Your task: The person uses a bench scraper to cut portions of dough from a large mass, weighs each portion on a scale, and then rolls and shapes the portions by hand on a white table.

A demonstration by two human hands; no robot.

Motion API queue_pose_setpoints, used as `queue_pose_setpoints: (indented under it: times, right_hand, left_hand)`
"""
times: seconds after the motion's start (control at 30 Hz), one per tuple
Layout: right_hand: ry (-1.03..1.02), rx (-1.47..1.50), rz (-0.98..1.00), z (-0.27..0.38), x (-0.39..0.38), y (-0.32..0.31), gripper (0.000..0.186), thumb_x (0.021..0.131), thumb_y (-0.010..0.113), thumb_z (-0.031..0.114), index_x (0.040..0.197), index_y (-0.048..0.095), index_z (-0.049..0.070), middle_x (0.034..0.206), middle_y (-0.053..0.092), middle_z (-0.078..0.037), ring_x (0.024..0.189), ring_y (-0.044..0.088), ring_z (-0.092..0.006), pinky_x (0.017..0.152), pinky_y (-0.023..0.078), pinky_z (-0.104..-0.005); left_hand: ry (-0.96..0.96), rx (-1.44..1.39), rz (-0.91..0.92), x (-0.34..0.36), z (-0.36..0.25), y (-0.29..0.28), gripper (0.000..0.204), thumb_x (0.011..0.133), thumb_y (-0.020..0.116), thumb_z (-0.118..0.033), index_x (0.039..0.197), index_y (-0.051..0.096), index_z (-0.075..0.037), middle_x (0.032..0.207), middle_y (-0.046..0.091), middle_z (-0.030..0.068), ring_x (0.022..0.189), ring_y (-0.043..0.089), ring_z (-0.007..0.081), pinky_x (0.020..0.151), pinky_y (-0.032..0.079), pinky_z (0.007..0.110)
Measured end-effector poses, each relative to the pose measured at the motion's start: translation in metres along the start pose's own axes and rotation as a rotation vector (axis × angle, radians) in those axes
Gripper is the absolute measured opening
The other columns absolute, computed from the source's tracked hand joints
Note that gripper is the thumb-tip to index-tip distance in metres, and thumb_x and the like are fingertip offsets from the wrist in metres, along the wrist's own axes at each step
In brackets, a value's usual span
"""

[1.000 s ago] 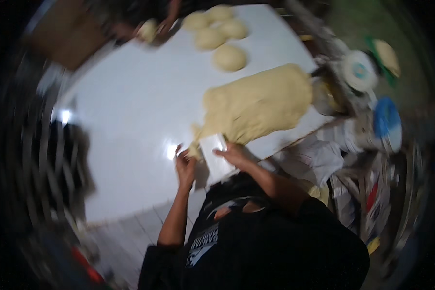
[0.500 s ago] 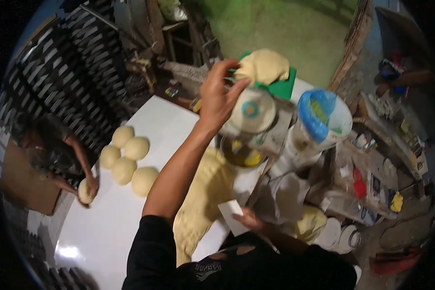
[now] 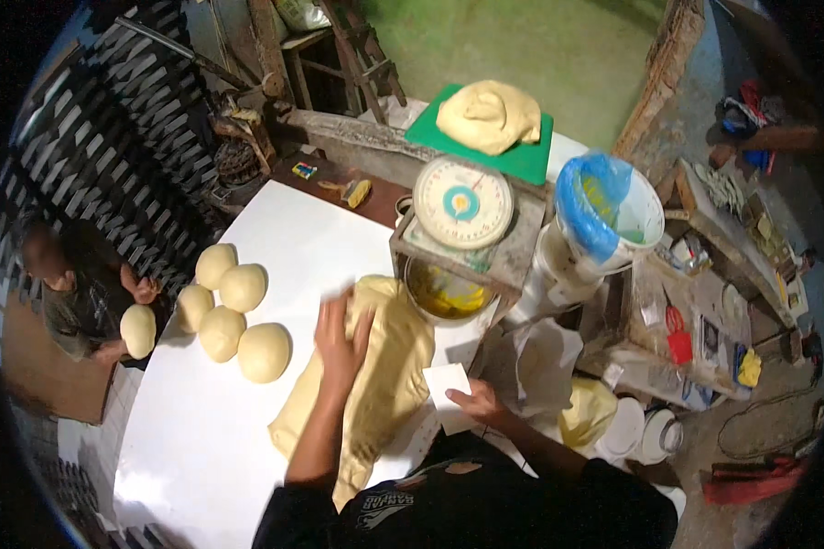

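My left hand (image 3: 341,339) is slightly blurred over a long slab of pale dough (image 3: 394,357) on the white table (image 3: 178,430), fingers apart and holding nothing I can see. My right hand (image 3: 476,403) grips a white flat scraper (image 3: 445,381) beside the slab's right side. Several round dough balls (image 3: 264,353) lie in a group to the left. Beyond the slab, a dial scale (image 3: 462,201) stands on a worn wooden box, and behind it a dough lump (image 3: 488,117) rests on a green board (image 3: 533,163).
A co-worker (image 3: 73,293) is at the left edge beside a separate dough ball (image 3: 137,331). At right are a bucket (image 3: 650,218) with a blue bag, a cluttered low shelf (image 3: 668,348) and another person's arm (image 3: 778,139). A bowl (image 3: 444,293) of yellow stuff sits under the scale box.
My left hand has come down from the lump on the green board to the slab. The co-worker's hands have shifted upward from the table edge. The view swung rightward from a second ago.
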State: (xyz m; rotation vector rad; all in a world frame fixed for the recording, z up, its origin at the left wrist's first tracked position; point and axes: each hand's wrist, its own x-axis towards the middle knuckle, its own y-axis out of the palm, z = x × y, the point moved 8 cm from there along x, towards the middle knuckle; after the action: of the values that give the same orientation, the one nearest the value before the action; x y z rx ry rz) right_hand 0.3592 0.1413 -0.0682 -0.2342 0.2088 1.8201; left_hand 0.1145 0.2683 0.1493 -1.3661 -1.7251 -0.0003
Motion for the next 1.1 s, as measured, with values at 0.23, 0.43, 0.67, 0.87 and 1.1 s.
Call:
queue_pose_setpoints:
  times: [0.23, 0.43, 0.67, 0.87, 1.1]
  right_hand:
    - [0.069, -0.279, 0.165, -0.005, -0.003, 0.089, 0.047, 0.102, 0.064, 0.036, 0.13, 0.061, -0.001, 0.112, 0.071, -0.014, 0.102, 0.066, -0.0224, 0.089, 0.051, -0.039]
    - [-0.122, -0.556, 0.269, 0.02, -0.034, 0.192, 0.048, 0.098, 0.067, 0.04, 0.12, 0.064, -0.003, 0.101, 0.072, -0.016, 0.09, 0.066, -0.0252, 0.082, 0.052, -0.0411]
    - [-0.019, -0.5, 0.321, -0.004, -0.073, 0.207, 0.049, 0.099, 0.065, 0.039, 0.126, 0.061, -0.001, 0.109, 0.071, -0.018, 0.1, 0.067, -0.0274, 0.088, 0.052, -0.0418]
    - [0.076, -0.372, 0.235, 0.03, -0.085, 0.167, 0.046, 0.1, 0.065, 0.035, 0.131, 0.06, 0.002, 0.11, 0.071, -0.014, 0.101, 0.067, -0.0238, 0.087, 0.053, -0.0408]
    - [0.107, 0.213, 0.17, 0.081, -0.026, 0.099, 0.033, 0.103, 0.065, 0.026, 0.125, 0.065, 0.002, 0.101, 0.071, -0.003, 0.087, 0.064, -0.0095, 0.077, 0.053, -0.0307]
  left_hand:
    - [-0.494, 0.359, 0.225, -0.382, 0.041, -0.155, 0.038, 0.093, 0.071, -0.016, 0.126, 0.065, 0.001, 0.123, 0.064, 0.0235, 0.115, 0.059, 0.0417, 0.1, 0.047, 0.048]
    - [-0.616, 0.338, 0.081, -0.453, 0.03, -0.191, 0.04, 0.094, 0.07, -0.016, 0.13, 0.064, 0.001, 0.127, 0.063, 0.0223, 0.117, 0.059, 0.0411, 0.102, 0.046, 0.048]
    - [-0.34, 0.497, 0.266, -0.38, 0.048, -0.153, 0.042, 0.089, 0.072, -0.009, 0.13, 0.064, -0.004, 0.13, 0.063, 0.0163, 0.118, 0.058, 0.0376, 0.101, 0.045, 0.049]
    - [-0.434, 0.155, 0.349, -0.376, 0.08, -0.142, 0.019, 0.087, 0.074, -0.005, 0.105, 0.071, 0.0, 0.099, 0.073, 0.0116, 0.088, 0.07, 0.0301, 0.076, 0.054, 0.039]
    - [-1.297, -0.933, 0.553, -0.334, 0.064, -0.143, 0.013, 0.086, 0.073, -0.002, 0.097, 0.07, 0.005, 0.088, 0.073, 0.0076, 0.074, 0.069, 0.0144, 0.07, 0.055, 0.028]
